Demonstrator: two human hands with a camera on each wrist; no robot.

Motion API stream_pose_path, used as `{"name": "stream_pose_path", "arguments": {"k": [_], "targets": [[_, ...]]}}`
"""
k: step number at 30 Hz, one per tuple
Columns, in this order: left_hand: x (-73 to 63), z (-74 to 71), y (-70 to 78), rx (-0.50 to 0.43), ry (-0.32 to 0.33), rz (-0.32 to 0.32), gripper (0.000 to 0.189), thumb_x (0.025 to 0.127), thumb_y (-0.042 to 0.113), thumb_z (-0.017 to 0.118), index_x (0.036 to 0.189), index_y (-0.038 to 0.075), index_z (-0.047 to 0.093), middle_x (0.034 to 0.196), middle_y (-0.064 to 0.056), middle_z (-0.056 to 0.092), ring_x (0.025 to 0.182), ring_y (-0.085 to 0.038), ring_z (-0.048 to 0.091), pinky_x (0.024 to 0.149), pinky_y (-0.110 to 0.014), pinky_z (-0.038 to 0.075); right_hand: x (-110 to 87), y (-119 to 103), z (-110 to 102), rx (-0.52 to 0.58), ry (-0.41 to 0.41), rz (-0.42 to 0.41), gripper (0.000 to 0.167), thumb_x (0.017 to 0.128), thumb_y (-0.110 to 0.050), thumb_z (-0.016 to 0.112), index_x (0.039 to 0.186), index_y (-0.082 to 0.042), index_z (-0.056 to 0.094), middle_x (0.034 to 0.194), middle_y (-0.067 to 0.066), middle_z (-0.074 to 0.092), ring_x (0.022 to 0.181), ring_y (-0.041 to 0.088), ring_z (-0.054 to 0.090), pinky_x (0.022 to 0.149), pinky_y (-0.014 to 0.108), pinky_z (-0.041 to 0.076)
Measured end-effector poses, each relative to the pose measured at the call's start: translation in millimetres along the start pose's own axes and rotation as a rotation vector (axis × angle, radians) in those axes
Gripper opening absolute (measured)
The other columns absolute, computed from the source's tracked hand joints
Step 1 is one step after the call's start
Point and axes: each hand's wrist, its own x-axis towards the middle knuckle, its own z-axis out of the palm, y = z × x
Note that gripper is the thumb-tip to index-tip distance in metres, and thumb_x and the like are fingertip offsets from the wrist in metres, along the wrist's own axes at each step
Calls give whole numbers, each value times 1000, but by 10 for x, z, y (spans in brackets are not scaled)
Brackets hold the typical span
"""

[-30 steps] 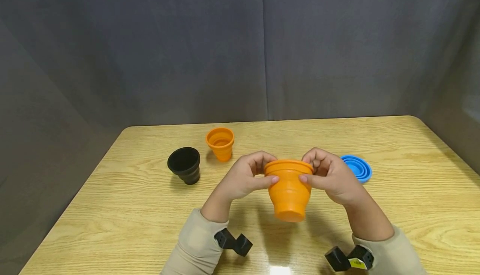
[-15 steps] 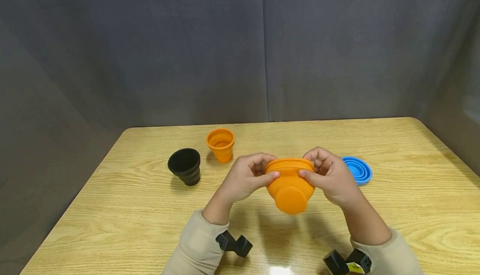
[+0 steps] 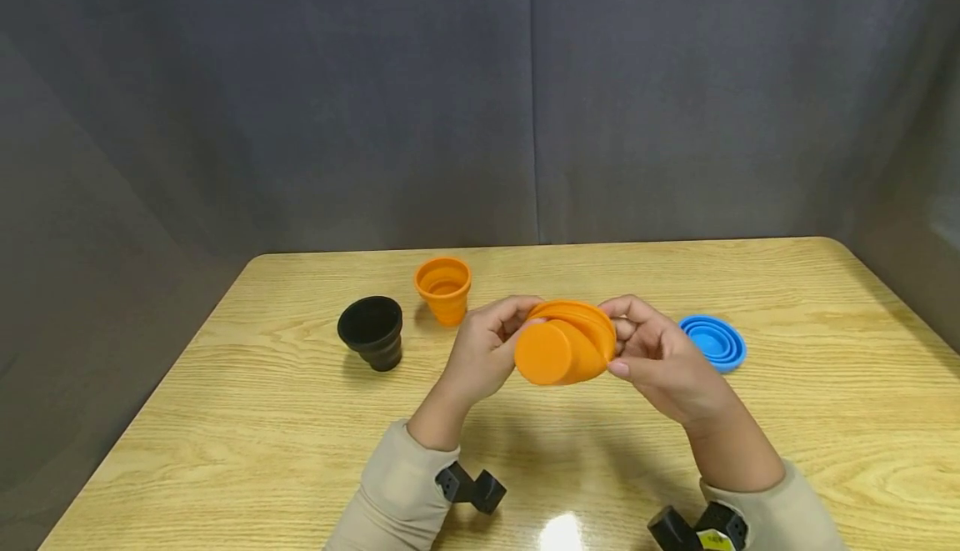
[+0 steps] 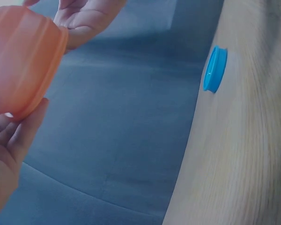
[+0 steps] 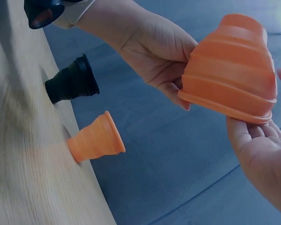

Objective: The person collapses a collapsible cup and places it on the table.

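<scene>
An orange collapsible cup (image 3: 577,351) is held above the table between both hands, its wall folded unevenly and its round base turned toward the head camera and to the left. My left hand (image 3: 483,351) grips it at the left, the thumb partly hidden behind the base. At the right, my right hand (image 3: 667,359) holds the rim with its fingers behind and its thumb at the lower edge. The right wrist view shows the ridged side of this cup (image 5: 232,70), with the right fingertips (image 5: 253,129) at its rim.
On the wooden table (image 3: 247,451) stand a black collapsible cup (image 3: 371,334) and a second orange cup (image 3: 444,291), both upright at back left. A blue collapsible cup (image 3: 714,343), flattened, lies beyond the right hand. A grey curtain (image 3: 405,101) hangs behind the table.
The held cup went from fully extended to partly folded, and its base swung up and left. The right thumb shifted down along the cup's edge. The other cups stayed put.
</scene>
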Motion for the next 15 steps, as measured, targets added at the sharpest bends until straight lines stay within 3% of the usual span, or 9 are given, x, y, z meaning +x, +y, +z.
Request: {"name": "stream_pose_path", "arguments": {"k": [6,11,15], "targets": [[4,10,-4,10,24,4,18,81,2,58,98,-3,60,78,-10,61,60,-10,48,53,-21,44,3,35,3,-18,-10,-21,36,81,16,44,113,2,40,105,12,55,90,20,55,78,28,46],[5,5,-2,17,27,-4,16,83,3,55,98,-3,60,76,-9,59,56,-10,47,49,-21,42,18,90,22,-45,34,-42,33,80,15,48,109,0,43,99,9,57,85,18,57,73,26,47],[7,-14,20,-12,4,-57,18,84,5,54,99,-4,59,74,-10,58,53,-9,45,46,-20,40,28,119,28,-109,77,-53,29,81,11,50,106,-2,45,93,6,55,81,15,56,70,24,48]]}}
